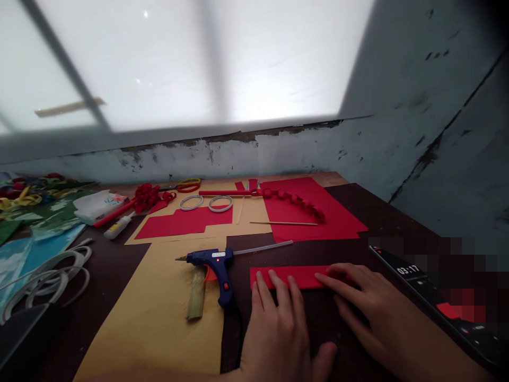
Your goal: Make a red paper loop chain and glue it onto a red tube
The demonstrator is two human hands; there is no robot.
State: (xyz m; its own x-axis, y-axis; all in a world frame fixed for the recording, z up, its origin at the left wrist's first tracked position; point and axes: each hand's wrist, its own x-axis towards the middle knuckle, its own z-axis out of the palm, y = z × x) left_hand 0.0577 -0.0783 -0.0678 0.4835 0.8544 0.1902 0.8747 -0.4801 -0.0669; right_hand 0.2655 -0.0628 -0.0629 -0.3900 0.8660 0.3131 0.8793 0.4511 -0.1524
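Observation:
A folded strip of red paper [306,277] lies flat on the dark tabletop in front of me. My left hand [280,318] presses down on its left part with fingers outstretched and spread. On the strip's right end rest the fingers of my right hand [368,300], stretched out, the thumb below the near edge. To the left, a blue hot glue gun [217,268] with a clear glue stick [262,248] in its back leans on a short piece of bamboo [196,297]. Its small red light is lit.
Tan paper sheets [159,307] and red sheets [318,212] cover much of the table. Behind are a red paper chain [294,197], a wooden skewer [284,223], two rings [220,203], yellow-handled scissors [189,184] and a glue bottle [118,226]. A phone [433,302] lies right, coiled cable [51,276] left.

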